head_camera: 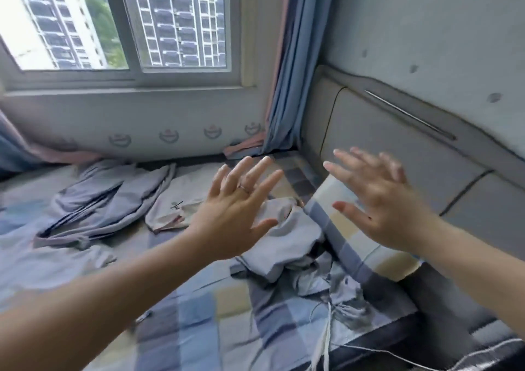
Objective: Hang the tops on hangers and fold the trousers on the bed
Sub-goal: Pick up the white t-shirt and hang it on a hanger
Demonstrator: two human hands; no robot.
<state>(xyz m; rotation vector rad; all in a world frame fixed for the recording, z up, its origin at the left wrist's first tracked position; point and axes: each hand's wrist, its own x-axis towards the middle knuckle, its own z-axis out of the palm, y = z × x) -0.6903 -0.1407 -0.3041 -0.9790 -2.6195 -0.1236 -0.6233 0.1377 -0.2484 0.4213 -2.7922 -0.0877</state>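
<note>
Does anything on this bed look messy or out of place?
Yes. Several garments lie crumpled and unfolded on the bed: a lilac-grey one at left, a pale top beside it, a grey heap against the pillow. The curtain hem lies bunched at the bed's far corner.

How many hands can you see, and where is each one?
2: the left hand is raised open above the crumpled grey garment; the right hand is raised open above the checked bedding by the headboard. Neither holds anything.
</note>
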